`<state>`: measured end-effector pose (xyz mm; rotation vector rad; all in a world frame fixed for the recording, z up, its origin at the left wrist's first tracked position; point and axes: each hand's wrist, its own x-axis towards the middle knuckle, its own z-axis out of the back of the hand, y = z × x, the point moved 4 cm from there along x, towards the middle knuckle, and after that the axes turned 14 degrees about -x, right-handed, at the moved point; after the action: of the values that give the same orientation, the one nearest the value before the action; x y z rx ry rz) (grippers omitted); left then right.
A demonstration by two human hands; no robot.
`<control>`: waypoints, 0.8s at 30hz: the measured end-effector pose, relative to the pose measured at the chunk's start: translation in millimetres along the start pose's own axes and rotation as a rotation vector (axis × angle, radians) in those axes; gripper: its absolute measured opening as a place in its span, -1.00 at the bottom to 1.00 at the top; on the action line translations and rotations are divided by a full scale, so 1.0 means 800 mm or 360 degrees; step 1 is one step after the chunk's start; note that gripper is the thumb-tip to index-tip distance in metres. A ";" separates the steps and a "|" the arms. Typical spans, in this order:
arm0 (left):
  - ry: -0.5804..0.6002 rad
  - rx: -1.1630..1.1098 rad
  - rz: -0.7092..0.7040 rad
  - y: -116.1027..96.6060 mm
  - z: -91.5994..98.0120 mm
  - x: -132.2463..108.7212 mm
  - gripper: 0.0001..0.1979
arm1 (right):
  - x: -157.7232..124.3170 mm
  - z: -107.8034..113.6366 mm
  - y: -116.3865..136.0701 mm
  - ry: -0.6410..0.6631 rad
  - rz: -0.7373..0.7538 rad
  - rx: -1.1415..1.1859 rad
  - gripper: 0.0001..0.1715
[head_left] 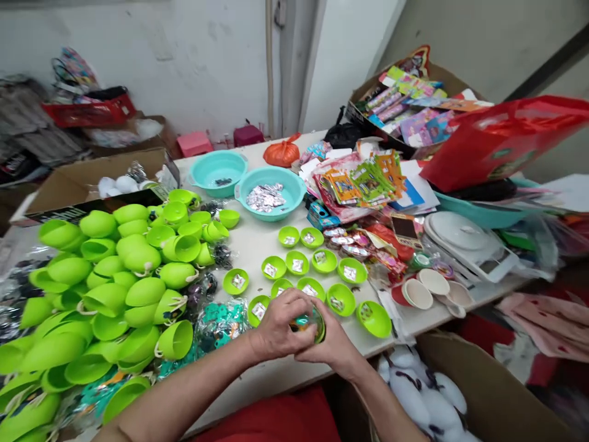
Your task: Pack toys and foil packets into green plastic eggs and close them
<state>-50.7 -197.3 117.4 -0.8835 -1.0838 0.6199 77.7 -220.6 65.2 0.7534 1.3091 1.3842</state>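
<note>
Near the table's front edge, both my hands are together around a small green plastic cup [319, 325]. My right hand [332, 345] is wrapped round its side and underside. My left hand [281, 324] is over its mouth, fingers curled at a shiny, colourful piece [301, 320] whose kind I cannot make out. Just beyond my hands stand several green cups, such as this one [341, 299], each with a small silver packet [350, 273] in it. My hands partly hide the nearest cups.
A large heap of green cups [138, 252] covers the left side. Behind are two turquoise basins [270, 212], one with silver packets, and a cardboard box [64, 184]. On the right lie snack packets [368, 181], paper cups [418, 293] and a red bag [506, 138]. White plush items [427, 393] fill a box below.
</note>
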 end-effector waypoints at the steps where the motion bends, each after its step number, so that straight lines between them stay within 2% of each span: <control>1: 0.0012 -0.0023 -0.0005 0.001 0.006 0.002 -0.89 | 0.005 -0.003 0.002 0.0026 -0.0007 0.0030 -0.05; 4: 0.0136 -0.0036 0.0059 0.003 0.024 0.005 -0.77 | 0.017 -0.009 0.014 0.0004 -0.0070 -0.0019 -0.06; 6: 0.0174 0.0026 0.0216 0.003 0.037 0.002 -0.56 | 0.020 -0.011 0.027 -0.0041 -0.0113 -0.0126 -0.04; 8: 0.0118 0.0065 0.0376 0.002 0.051 -0.004 -0.44 | 0.023 -0.013 0.044 -0.0064 -0.0078 -0.0222 -0.02; 9: 0.0072 0.0048 0.0404 -0.001 0.056 -0.007 -0.47 | 0.024 -0.014 0.052 -0.0057 -0.0042 -0.0254 -0.01; 11: 0.0055 -0.0029 0.0320 -0.009 0.064 -0.011 -0.60 | 0.026 -0.017 0.067 0.0014 -0.0008 -0.0275 -0.02; 12: 0.0104 -0.0061 0.0229 -0.015 0.067 -0.011 -0.64 | 0.026 -0.019 0.073 0.0073 -0.0017 -0.0250 -0.04; 14: 0.0321 -0.0073 0.0034 -0.030 0.069 -0.010 -0.68 | 0.025 -0.024 0.084 0.0281 -0.0029 -0.0130 -0.07; 17: 0.0668 0.0037 -0.0161 -0.055 0.075 -0.003 -0.80 | 0.018 -0.039 0.097 0.0697 0.0027 0.0085 -0.10; 19: 0.0825 0.0155 -0.0231 -0.071 0.080 -0.001 -0.86 | 0.014 -0.052 0.098 0.0815 0.0092 0.0165 -0.10; 20: 0.0840 0.0231 -0.0242 -0.076 0.081 -0.001 -0.82 | 0.014 -0.058 0.096 0.0792 0.0112 0.0182 -0.11; 22: 0.0681 0.0386 -0.0163 -0.079 0.085 -0.006 -0.67 | 0.016 -0.072 0.089 0.0648 0.0125 0.0168 -0.20; 24: 0.0273 0.0453 -0.0029 -0.072 0.089 -0.015 -0.58 | 0.019 -0.083 0.082 0.0441 0.0109 0.0094 -0.32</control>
<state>-120.7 -215.8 174.8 -0.6655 -0.8241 0.6523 -5.2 -217.5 111.1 0.6676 1.5562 1.5518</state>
